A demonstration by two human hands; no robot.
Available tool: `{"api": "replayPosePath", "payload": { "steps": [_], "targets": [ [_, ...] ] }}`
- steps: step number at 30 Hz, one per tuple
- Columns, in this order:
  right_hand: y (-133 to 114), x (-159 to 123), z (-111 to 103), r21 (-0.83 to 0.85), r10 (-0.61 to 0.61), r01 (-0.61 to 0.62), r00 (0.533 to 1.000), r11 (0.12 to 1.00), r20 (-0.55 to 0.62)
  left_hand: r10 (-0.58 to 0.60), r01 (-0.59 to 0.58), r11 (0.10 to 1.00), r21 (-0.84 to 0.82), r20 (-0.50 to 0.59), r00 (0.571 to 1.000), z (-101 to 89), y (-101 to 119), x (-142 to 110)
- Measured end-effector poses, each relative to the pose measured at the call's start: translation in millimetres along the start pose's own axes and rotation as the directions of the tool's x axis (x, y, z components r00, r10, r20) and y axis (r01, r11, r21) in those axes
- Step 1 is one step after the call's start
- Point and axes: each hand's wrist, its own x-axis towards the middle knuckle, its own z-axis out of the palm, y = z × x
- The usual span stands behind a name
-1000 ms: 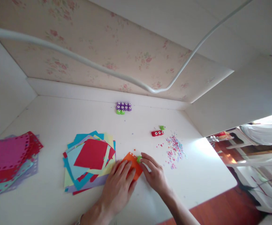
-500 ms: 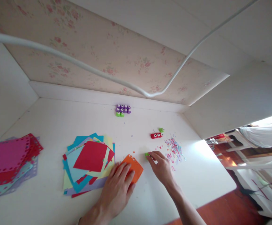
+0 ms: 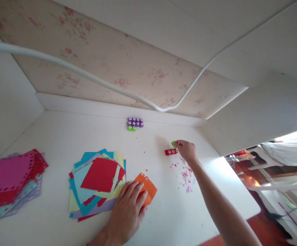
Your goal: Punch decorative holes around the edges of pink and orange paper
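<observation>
My left hand (image 3: 128, 208) lies flat, fingers stretched, over the lower left of an orange paper sheet (image 3: 149, 188). Small holes are cut along the sheet's upper edge, and a tiny orange cut-out (image 3: 146, 170) lies just beyond it. My right hand (image 3: 186, 150) is reached out to the right with fingers pinched on a green craft punch (image 3: 173, 144). Right beside it stand red craft punches (image 3: 170, 152) in a row. The fingers partly cover the green punch, so I cannot tell whether a second green one is there.
Several purple punches (image 3: 138, 123) and green ones (image 3: 131, 128) stand by the back wall. A stack of coloured paper (image 3: 101, 173) lies left of my left hand, punched sheets (image 3: 7, 174) farther left. Paper confetti (image 3: 186, 176) lies under my right forearm. A white cable (image 3: 97, 80) hangs across above.
My right hand has moved away from beside the orange sheet, up and to the right, to the red punches, with a green punch in its fingers. My left hand stays on the sheet.
</observation>
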Motion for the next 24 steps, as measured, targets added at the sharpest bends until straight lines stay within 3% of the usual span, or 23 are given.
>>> {"api": "replayPosePath", "payload": {
  "steps": [8, 18, 24],
  "targets": [
    [7, 17, 21, -0.159, -0.026, 0.049, 0.989, 0.986, 0.143, 0.009, -0.009, 1.000, -0.007, 0.029, 1.000, -2.5, 0, 0],
    [14, 28, 2, -0.250, 0.102, -0.070, 0.988, 0.966, 0.116, 0.001, 0.000, 1.000, -0.026, 0.046, 0.999, -2.3, 0, 0],
    [34, 36, 12, -0.230, 0.066, -0.008, 0.967, 0.973, 0.245, -0.001, 0.003, 0.999, -0.037, 0.049, 0.999, -3.6, 0, 1]
  ]
}}
